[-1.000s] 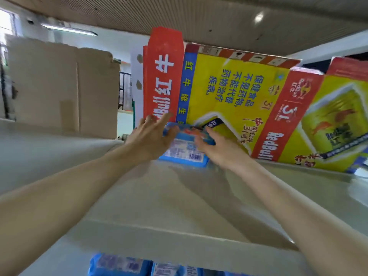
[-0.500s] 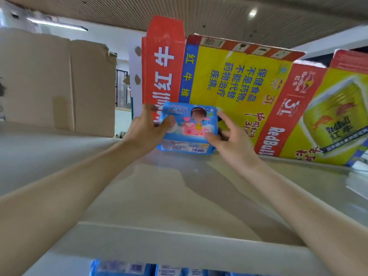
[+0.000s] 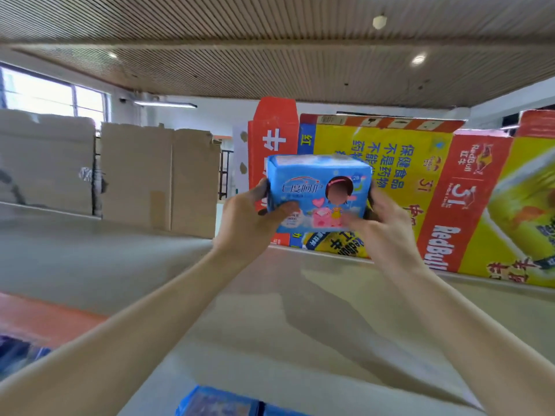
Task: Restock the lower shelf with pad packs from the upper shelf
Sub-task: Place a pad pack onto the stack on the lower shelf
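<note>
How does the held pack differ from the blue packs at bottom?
The held pad pack is off the upper shelf, gripped by the left hand and right hand; the lower packs lie beneath its edge, untouched. Its printed front shows whole; theirs are cropped and blurred. Both are blue.

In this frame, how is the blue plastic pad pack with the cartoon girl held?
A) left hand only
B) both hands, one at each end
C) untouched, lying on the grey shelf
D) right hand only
B: the left hand and right hand grip opposite ends of the blue plastic pad pack.
</note>
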